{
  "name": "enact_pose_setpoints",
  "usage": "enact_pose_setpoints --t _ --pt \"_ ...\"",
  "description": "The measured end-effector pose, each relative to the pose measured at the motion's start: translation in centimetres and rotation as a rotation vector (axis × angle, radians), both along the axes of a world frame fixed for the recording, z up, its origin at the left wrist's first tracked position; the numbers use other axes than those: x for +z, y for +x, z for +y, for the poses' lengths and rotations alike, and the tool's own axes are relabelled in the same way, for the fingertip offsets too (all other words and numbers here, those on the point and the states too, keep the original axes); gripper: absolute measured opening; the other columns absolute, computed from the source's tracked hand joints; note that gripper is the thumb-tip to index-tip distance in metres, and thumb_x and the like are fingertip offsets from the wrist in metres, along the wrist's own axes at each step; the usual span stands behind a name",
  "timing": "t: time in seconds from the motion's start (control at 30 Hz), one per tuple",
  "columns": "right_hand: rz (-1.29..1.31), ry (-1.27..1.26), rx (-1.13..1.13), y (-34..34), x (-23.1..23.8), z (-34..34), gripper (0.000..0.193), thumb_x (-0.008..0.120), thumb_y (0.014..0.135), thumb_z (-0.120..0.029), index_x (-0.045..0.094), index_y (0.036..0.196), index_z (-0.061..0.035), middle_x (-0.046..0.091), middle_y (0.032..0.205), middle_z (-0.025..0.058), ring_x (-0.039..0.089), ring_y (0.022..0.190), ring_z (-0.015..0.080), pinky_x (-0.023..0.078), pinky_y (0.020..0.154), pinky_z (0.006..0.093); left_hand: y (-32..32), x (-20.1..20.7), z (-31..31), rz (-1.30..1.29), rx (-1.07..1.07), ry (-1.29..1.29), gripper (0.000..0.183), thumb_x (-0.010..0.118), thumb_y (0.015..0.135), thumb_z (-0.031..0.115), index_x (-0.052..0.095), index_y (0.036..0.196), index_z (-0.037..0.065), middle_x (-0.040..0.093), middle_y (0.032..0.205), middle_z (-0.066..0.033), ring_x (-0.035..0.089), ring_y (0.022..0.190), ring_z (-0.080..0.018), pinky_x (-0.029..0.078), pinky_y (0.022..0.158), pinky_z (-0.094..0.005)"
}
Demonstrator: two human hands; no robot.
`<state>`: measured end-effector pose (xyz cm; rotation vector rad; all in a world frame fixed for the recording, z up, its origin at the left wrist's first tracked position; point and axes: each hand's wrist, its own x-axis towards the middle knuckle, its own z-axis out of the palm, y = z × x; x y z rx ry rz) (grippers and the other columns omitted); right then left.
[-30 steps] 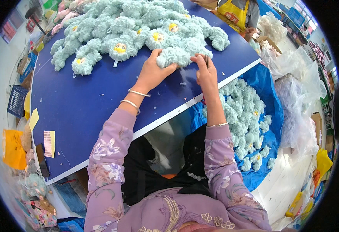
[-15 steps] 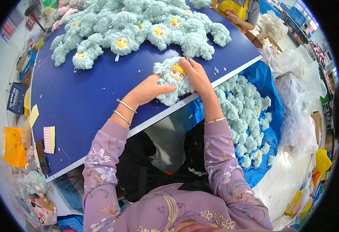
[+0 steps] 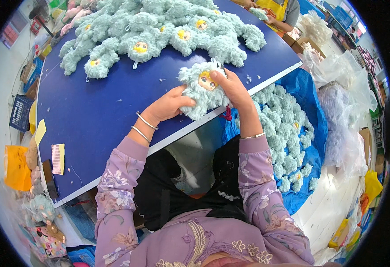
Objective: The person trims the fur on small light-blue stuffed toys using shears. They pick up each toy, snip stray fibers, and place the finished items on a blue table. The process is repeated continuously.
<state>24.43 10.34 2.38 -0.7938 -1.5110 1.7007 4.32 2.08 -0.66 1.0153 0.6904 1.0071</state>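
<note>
A pale mint plush doll with shaggy fur, a small printed face and a yellow fringe is held face up above the table's near edge. My left hand grips its left side, thumb pressed into the fur. Around its right side closes my right hand, with the thumb beside the doll's face. A thin dark bit, perhaps a tool, shows by the right fingers; I cannot make out its kind. Something dark red hangs just below that hand.
Many similar mint plush dolls are heaped on the blue table. More fill a blue sack at my right. A sheet of stickers lies at the table's left. Across the table, a person in a yellow apron handles a mint plush.
The doll has tipped slightly, and a loop now shows at its top. My right hand has shifted a little right and down. The dark red thing has come into sight.
</note>
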Motion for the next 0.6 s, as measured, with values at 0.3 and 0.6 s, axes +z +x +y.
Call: enact_pose_setpoints --t 0.3,0.6 --pt "1.035 0.025 -0.066 5.8 5.7 0.0 0.069 0.049 0.093 -0.052 0.044 0.136 0.0015 0.067 0.109 0.0157 0.051 0.053 0.0104 0.044 0.052 0.0238 -2.4 3.5 2.1 0.139 0.527 0.234 0.043 0.052 0.097 0.03 0.051 0.129 0.002 0.064 0.114 -0.0092 0.059 0.096 -0.0134 0.049 0.075 -0.0262" --pt "-0.14 0.03 -0.13 -0.7 1.6 0.3 0.045 0.051 0.095 -0.04 0.057 0.113 0.0 0.069 0.092 0.0118 0.029 0.044 0.0018 0.026 0.039 0.0199 -10.3 1.5 9.6 1.695 1.131 0.502 0.074 0.077 0.068 0.031 0.045 0.132 0.013 0.044 0.134 -0.0211 0.054 0.111 -0.0341 0.044 0.096 -0.0411"
